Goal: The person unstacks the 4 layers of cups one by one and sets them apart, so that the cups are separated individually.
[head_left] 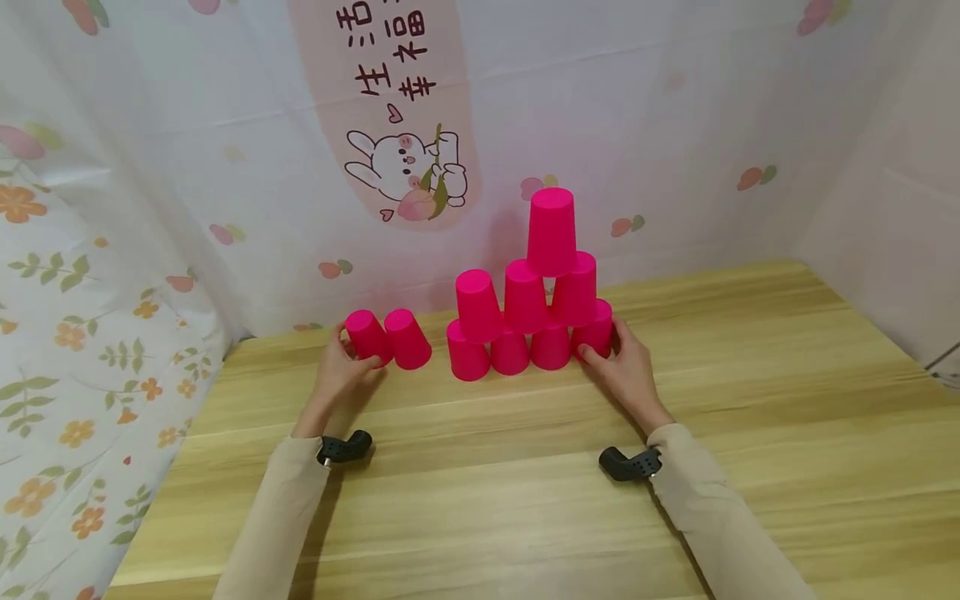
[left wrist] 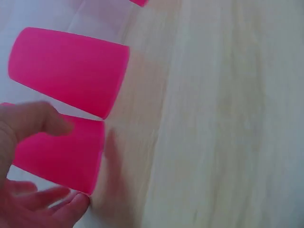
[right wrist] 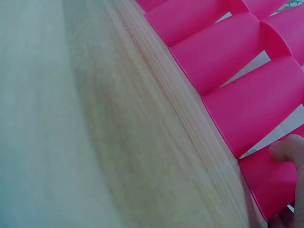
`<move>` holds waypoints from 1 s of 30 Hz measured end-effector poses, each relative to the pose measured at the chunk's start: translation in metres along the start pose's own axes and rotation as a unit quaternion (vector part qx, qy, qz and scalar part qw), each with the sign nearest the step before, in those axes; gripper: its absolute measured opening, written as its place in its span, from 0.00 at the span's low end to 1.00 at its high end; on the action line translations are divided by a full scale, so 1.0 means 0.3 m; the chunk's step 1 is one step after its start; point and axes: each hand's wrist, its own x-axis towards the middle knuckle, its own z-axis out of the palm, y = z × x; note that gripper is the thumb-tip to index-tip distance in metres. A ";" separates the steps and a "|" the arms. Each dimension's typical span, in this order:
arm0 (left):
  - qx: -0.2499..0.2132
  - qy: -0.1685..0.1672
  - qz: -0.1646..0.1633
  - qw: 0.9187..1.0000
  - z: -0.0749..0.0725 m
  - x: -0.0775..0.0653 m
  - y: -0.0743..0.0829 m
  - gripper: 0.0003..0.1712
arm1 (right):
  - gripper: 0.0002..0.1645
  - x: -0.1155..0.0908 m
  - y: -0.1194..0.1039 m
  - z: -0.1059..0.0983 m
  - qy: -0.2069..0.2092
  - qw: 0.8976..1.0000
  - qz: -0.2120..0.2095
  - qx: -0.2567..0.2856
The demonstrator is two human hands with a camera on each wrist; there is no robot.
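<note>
Pink cups stand upside down near the table's back edge. My left hand (head_left: pixel 339 371) grips the leftmost pink cup (head_left: pixel 366 335), thumb across its front and fingers around its far side. A second loose pink cup (left wrist: pixel 69 71) stands beside it, their rims close together in the left wrist view. Right of these rises a stack: a bottom row of several cups (right wrist: pixel 213 52), three cups (head_left: pixel 525 297) above, and a single top cup (head_left: pixel 552 232) resting over the middle and right ones. My right hand (head_left: pixel 624 367) holds the bottom row's right end cup (right wrist: pixel 270 178), its thumb on the front.
Behind the cups hangs a white cloth (head_left: pixel 675 150) with a printed rabbit and fruit shapes. A flowered cloth (head_left: pixel 97 375) covers the left side. The wooden table (head_left: pixel 465 483) stretches toward me and to the right. Each wrist wears a black camera mount (head_left: pixel 630 464).
</note>
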 end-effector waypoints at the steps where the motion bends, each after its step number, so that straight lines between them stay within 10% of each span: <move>1: 0.000 0.001 0.001 1.000 -0.010 -0.004 0.004 0.47 | 0.35 -0.001 -0.002 0.002 0.000 1.000 0.001 -0.001; 11: -0.066 0.174 0.113 0.976 -0.058 -0.059 0.215 0.28 | 0.34 0.002 -0.008 0.017 0.003 1.000 -0.003 -0.013; 20: -0.125 0.082 0.263 0.953 0.113 -0.088 0.573 0.21 | 0.37 0.005 -0.001 -0.013 0.008 1.000 -0.002 -0.013; 30: -0.049 -0.053 0.283 0.956 0.314 -0.008 0.732 0.34 | 0.37 -0.004 -0.001 0.000 0.000 1.000 0.003 0.001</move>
